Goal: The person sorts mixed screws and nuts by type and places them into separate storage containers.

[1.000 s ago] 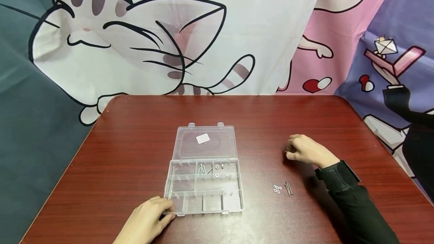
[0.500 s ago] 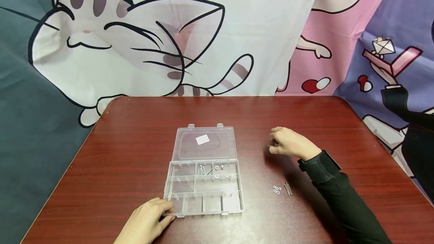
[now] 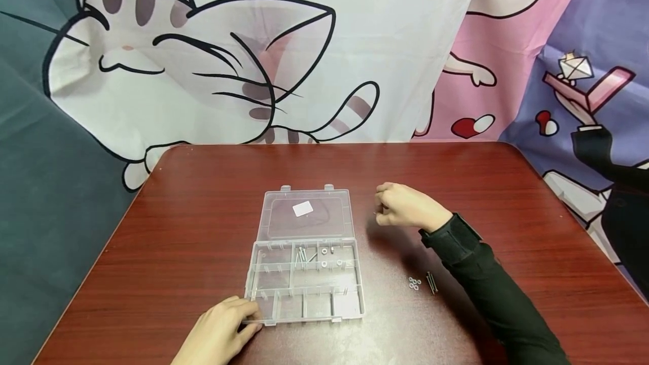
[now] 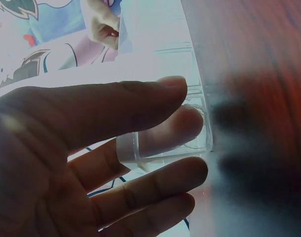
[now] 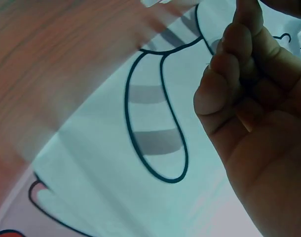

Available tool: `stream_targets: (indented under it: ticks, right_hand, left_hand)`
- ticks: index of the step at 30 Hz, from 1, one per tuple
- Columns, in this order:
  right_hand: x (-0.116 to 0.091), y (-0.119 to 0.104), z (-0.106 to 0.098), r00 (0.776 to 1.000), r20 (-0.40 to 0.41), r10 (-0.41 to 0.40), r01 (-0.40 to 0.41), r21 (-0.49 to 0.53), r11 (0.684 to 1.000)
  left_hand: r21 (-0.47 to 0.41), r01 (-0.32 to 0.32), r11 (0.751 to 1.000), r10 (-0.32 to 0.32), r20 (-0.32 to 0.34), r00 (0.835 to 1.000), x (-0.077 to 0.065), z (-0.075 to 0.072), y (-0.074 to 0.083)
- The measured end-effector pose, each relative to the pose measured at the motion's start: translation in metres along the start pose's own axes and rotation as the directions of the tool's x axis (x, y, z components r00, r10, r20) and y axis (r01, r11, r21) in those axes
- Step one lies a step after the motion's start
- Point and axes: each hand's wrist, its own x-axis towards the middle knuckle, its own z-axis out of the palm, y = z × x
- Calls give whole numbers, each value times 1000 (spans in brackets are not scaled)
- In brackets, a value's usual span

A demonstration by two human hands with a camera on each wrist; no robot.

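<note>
A clear plastic compartment box (image 3: 327, 277) lies on the table with its lid (image 3: 334, 216) folded back. My left hand (image 3: 220, 328) holds its near left corner; in the left wrist view the thumb (image 4: 160, 94) is at the near side, and a finger shows through the plastic. Several screws (image 3: 302, 254) and small white rings (image 3: 324, 264) lie in the box's back compartments. My right hand (image 3: 410, 205) is raised over the table to the right of the lid, fingers curled together (image 5: 217, 89). I cannot tell whether something small is between its fingertips.
Right of the box, several small white rings (image 3: 414, 283) lie on the table (image 3: 167, 241), beside a few screws (image 3: 431, 283). A white label (image 3: 303, 208) is on the lid. A printed cat curtain (image 3: 395, 27) hangs behind the table's far edge.
My right hand has moved left and slightly away from me, toward the box's lid, its fingers staying curled. The left hand and the box have stayed in place.
</note>
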Motion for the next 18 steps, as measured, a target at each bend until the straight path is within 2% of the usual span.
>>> stream_targets:
  ticks: [8, 18]
  right_hand:
    - [20, -16, 0, 999, -4, -44, 44, -20, 999]
    - [44, -39, -1, 996, 21, -83, 83, 0, 997]
  left_hand:
    - [-7, 29, 1000, -29, 16, 999, -1, 0, 1]
    - [-2, 21, 1000, -21, 14, 1000, -2, 1, 1]
